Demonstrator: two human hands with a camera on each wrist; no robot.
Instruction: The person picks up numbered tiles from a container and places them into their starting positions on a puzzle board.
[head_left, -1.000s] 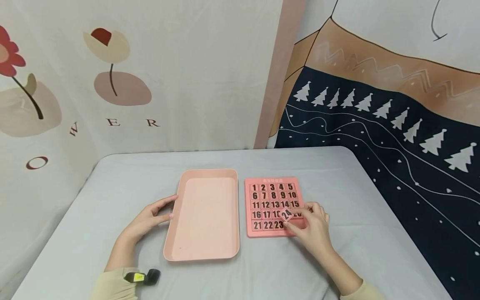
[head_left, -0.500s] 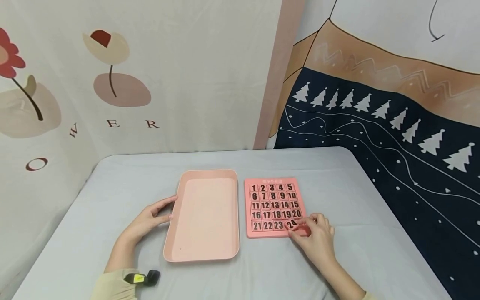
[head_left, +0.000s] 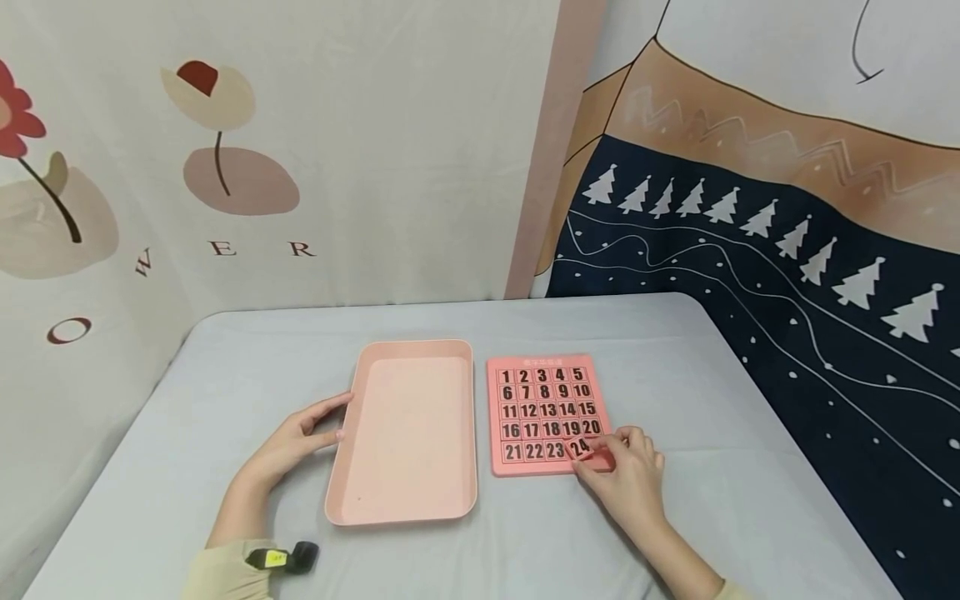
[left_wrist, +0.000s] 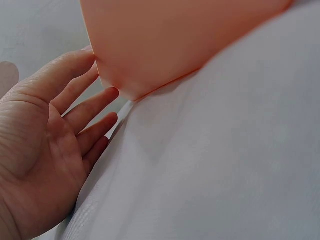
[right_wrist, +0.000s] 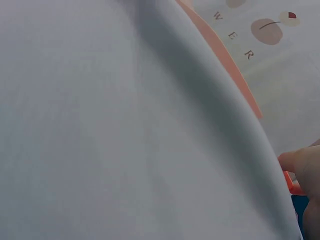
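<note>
In the head view a pink number board [head_left: 496, 417] lies to the right of centre, with tiles 1 to 23 in rows. My right hand [head_left: 628, 479] pinches the tile marked 24 [head_left: 579, 448] between thumb and index finger. The tile sits slightly tilted over the bottom row, just right of 23. A shallow pink tray [head_left: 401, 433] holds no tiles. My left hand [head_left: 288, 446] touches its left rim with loosely extended fingers; the left wrist view shows these fingers [left_wrist: 92, 110] at the tray's edge. Only part of the right hand [right_wrist: 306, 172] shows in the right wrist view.
A pale cloth covers the table [head_left: 262, 358]. Behind it hangs a cream curtain [head_left: 405, 167] with flower prints, and a dark blue cloth [head_left: 675, 242] with white trees falls at the right. A small black device [head_left: 300, 558] is strapped to the left wrist.
My right hand has lowered tile 24 from over the fourth row toward the bottom row, turning it straighter, and has barely moved in the last half second. My left hand keeps its place.
</note>
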